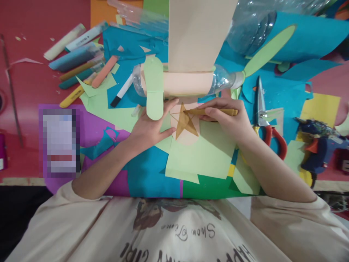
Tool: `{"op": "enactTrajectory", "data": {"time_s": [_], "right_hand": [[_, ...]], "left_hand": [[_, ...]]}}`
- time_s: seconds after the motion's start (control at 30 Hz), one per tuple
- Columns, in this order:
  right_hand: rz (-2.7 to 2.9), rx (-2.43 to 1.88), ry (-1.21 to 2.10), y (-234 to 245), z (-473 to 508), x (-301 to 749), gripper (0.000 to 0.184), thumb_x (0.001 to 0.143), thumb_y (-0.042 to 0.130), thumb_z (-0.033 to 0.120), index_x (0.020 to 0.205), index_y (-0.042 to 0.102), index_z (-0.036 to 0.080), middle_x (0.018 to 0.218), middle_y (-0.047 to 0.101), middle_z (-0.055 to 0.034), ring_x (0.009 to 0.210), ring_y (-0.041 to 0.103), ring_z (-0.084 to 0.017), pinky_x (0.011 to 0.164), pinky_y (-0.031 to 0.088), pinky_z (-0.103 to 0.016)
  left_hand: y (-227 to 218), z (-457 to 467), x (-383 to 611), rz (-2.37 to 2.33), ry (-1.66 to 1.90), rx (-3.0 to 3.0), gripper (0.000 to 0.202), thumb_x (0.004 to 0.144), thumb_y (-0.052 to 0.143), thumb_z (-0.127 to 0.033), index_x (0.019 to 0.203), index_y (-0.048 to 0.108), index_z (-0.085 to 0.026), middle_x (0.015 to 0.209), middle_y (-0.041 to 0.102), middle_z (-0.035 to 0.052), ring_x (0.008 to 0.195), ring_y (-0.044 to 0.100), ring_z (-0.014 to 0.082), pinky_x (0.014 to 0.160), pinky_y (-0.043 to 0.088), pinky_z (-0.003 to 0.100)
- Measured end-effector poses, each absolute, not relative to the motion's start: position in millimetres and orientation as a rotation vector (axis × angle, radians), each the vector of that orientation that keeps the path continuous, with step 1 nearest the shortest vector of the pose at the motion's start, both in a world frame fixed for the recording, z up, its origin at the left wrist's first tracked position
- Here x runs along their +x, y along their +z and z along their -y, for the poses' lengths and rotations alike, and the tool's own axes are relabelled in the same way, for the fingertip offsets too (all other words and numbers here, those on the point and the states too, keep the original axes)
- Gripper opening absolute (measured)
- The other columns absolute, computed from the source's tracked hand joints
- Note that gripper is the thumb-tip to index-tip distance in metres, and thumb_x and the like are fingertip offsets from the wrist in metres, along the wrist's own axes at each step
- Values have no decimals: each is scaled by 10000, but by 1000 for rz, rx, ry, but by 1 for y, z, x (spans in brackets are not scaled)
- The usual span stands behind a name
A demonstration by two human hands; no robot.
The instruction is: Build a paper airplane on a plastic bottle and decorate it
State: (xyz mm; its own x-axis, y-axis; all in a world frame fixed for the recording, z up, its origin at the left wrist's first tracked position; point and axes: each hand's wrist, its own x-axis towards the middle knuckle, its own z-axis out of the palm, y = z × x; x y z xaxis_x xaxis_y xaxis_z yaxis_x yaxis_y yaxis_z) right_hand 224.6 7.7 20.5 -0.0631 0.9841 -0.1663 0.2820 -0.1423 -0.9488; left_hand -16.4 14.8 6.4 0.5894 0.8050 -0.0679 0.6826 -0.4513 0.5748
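A plastic bottle plane (185, 83), wrapped in peach paper, lies with one peach wing toward me and the other wing (201, 32) pointing away. On the near wing is a star (185, 122), partly coloured in brown-gold. My right hand (229, 116) grips a brown-gold marker (218, 112) with its tip on the star. My left hand (154, 127) rests with fingers spread, thumb and forefinger at the wing's left edge. A light green paper strip (155, 89) crosses the bottle's left end; a green propeller blade (269, 51) sticks out at its cap.
Light green paper (201, 156) lies beneath the near wing. Red-handled scissors (275, 140) and a blue glue gun (319, 149) lie at the right. Several markers (75, 58) and a pixelated phone (60, 140) are at the left. Another bottle (251, 32) stands at the back right.
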Motion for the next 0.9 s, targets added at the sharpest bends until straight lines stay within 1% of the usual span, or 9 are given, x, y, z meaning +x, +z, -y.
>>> {"op": "enactTrajectory", "data": {"time_s": [0.13,0.23,0.4,0.53,0.73,0.8,0.9], "right_hand": [[1350,-1491,1254,21,-7,224,96,804,699,349,805,723,256,851,760,-12,831,747,-219,744,665,-361],[1366,-1486,1258,19,-7,225,97,821,686,356,809,716,265,863,757,-11,856,744,-222,768,664,-377],[1402,-1470,1258,18,-8,226,83,810,693,338,765,720,274,817,752,-3,834,735,-230,790,660,-413],[1351,-1468,1276,21,-7,225,63,802,701,315,767,719,266,793,740,3,818,733,-213,789,659,-391],[1242,-1447,1327,20,-8,224,116,787,713,323,744,725,216,745,713,-14,781,730,-205,764,660,-378],[1164,-1430,1319,20,-8,225,137,799,697,346,756,732,221,764,715,-12,761,732,-200,741,662,-371],[1160,-1374,1271,23,-5,226,164,824,666,381,844,755,245,874,744,-13,788,738,-202,723,655,-363]], "left_hand": [[6,-15,-16,-1172,286,2258,672,908,553,-360,1507,264,-260,1531,423,96,1406,408,319,1139,345,489],[7,-15,-16,-1154,303,2256,666,912,550,-366,1506,266,-269,1528,428,88,1410,403,311,1145,342,476],[7,-15,-17,-1168,302,2264,652,922,542,-373,1505,273,-266,1523,434,89,1407,406,307,1143,348,468],[7,-15,-17,-1166,303,2279,653,922,545,-372,1504,274,-256,1519,438,94,1404,410,307,1145,341,470],[8,-14,-16,-1155,289,2309,644,942,514,-361,1512,248,-224,1522,428,109,1418,388,306,1149,335,476],[7,-15,-17,-1149,296,2325,646,942,520,-367,1511,249,-227,1514,438,112,1409,402,304,1139,351,478],[3,-15,-19,-1114,311,2381,614,958,506,-376,1504,271,-221,1492,469,122,1400,417,301,1129,369,489]]}}
